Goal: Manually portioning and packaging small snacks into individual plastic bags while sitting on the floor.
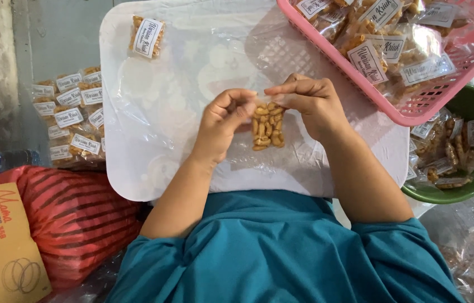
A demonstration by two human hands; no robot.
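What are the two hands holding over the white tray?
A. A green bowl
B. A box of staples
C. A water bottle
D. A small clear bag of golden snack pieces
D: the left hand and right hand pinch the top of a small clear snack bag between them, above the white tray.

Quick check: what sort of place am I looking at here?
Likely a small home snack-packing spot: both hands hold a clear snack bag over a white tray, with labelled packets filling a pink basket.
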